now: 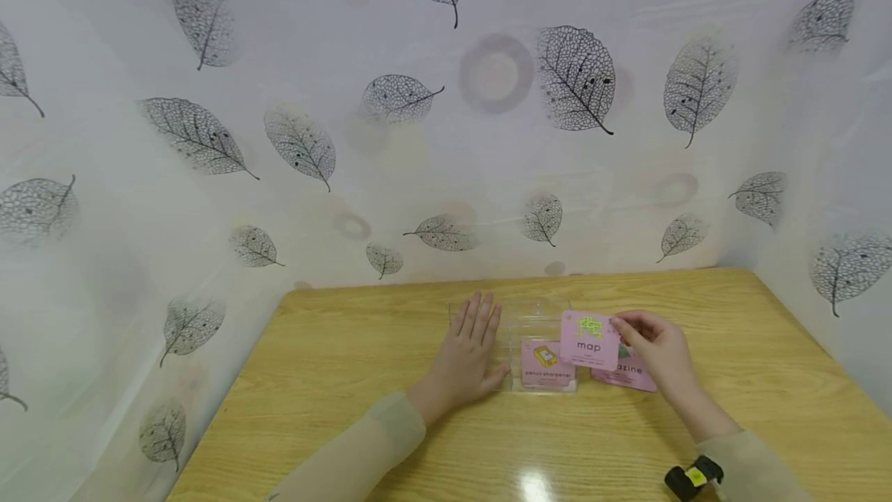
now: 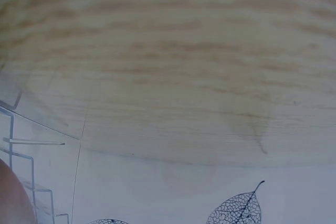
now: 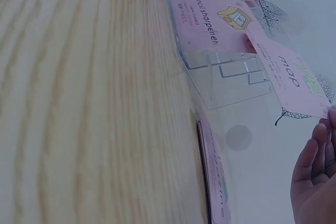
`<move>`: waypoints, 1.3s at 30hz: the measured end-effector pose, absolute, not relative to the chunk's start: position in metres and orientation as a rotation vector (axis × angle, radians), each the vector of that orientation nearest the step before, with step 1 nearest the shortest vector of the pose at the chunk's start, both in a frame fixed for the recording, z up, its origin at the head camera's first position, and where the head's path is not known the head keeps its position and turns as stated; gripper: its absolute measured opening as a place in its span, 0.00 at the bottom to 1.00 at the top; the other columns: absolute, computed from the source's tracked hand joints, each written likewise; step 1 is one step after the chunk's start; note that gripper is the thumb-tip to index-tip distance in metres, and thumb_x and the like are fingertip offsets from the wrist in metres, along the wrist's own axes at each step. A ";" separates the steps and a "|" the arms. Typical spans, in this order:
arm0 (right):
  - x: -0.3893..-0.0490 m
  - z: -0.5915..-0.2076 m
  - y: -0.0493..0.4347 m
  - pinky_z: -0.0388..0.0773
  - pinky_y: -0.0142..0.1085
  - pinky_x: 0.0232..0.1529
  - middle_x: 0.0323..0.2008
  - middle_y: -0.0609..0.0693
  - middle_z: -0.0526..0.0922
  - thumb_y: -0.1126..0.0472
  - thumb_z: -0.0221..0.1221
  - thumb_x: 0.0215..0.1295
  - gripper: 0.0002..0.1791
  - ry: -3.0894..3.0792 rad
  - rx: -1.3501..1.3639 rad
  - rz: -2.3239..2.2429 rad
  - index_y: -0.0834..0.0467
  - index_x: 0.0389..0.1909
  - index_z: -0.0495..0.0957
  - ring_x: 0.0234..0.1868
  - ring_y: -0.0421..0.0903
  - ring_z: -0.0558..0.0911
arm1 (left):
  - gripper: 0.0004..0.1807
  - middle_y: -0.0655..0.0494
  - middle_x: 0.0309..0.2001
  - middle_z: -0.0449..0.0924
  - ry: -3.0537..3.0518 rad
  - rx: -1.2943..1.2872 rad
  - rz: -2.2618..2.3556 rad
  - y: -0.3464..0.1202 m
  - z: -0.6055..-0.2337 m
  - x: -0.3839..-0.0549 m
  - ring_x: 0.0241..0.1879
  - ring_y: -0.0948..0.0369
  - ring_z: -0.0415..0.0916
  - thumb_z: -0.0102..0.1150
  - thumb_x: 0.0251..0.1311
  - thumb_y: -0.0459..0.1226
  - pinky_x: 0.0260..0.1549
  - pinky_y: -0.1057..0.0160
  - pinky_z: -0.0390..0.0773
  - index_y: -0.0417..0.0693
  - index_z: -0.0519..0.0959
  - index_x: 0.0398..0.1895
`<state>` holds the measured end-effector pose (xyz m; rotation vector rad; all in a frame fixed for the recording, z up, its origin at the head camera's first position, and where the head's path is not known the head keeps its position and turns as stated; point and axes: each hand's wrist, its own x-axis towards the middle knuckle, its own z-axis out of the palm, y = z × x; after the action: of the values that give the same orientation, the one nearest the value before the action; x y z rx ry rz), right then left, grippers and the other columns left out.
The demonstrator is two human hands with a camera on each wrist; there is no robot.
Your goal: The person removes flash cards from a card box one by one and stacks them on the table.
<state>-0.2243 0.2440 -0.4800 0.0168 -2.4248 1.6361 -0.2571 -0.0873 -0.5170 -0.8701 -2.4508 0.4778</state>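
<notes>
My right hand (image 1: 658,347) pinches a pink card printed "map" (image 1: 589,341) by its right edge, raised beside a clear stepped plastic stand (image 1: 536,312). In the right wrist view the map card (image 3: 287,74) tilts close over the stand's side. A "pencil sharpener" card (image 1: 548,363) sits on the lowest front step. My left hand (image 1: 465,355) lies with straight fingers on the stand's left part. Under my right hand a "magazine" card (image 1: 627,374) lies on the table, partly hidden, on top of a small stack seen edge-on in the right wrist view.
The wooden table (image 1: 313,409) ends at a pale curtain (image 1: 418,169) with leaf prints, which stands behind it and at both sides. A black band with a yellow patch (image 1: 695,476) is on my right wrist.
</notes>
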 end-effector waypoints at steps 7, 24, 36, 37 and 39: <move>-0.223 -0.480 0.248 0.84 0.25 0.36 0.33 0.24 0.82 0.58 0.62 0.78 0.19 -2.404 0.025 1.653 0.72 0.54 0.83 0.34 0.27 0.81 | 0.56 0.34 0.85 0.49 -2.473 -0.870 0.469 -0.087 -0.516 -0.256 0.85 0.39 0.49 0.41 0.72 0.69 0.84 0.48 0.56 0.34 0.47 0.85; -0.222 -0.481 0.257 0.84 0.24 0.36 0.32 0.23 0.81 0.58 0.61 0.79 0.20 -2.416 -0.036 1.623 0.73 0.54 0.82 0.34 0.27 0.80 | 0.57 0.34 0.85 0.48 -2.473 -0.869 0.456 -0.087 -0.517 -0.257 0.85 0.39 0.50 0.42 0.72 0.69 0.84 0.47 0.56 0.34 0.47 0.85; -0.220 -0.482 0.264 0.83 0.23 0.36 0.34 0.25 0.82 0.56 0.59 0.80 0.21 -2.431 -0.092 1.622 0.73 0.55 0.81 0.34 0.26 0.80 | 0.56 0.34 0.85 0.46 -2.500 -0.875 0.444 -0.087 -0.513 -0.256 0.85 0.39 0.49 0.42 0.72 0.69 0.85 0.47 0.54 0.34 0.47 0.85; -0.220 -0.482 0.265 0.83 0.23 0.36 0.33 0.24 0.82 0.57 0.59 0.80 0.21 -2.431 -0.089 1.617 0.73 0.55 0.81 0.34 0.26 0.80 | 0.56 0.34 0.86 0.45 -2.502 -0.875 0.445 -0.087 -0.513 -0.255 0.85 0.39 0.49 0.42 0.73 0.69 0.85 0.47 0.53 0.34 0.47 0.85; -0.220 -0.483 0.266 0.83 0.23 0.36 0.33 0.22 0.81 0.57 0.59 0.80 0.21 -2.433 -0.086 1.612 0.74 0.55 0.81 0.34 0.26 0.80 | 0.56 0.34 0.86 0.43 -2.506 -0.877 0.441 -0.087 -0.513 -0.255 0.85 0.39 0.49 0.42 0.73 0.69 0.85 0.47 0.53 0.34 0.47 0.85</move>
<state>-0.2202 0.2663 -0.4834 -0.0857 -2.4329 1.6118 -0.2551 -0.0866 -0.5129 -0.8767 -2.5065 0.4407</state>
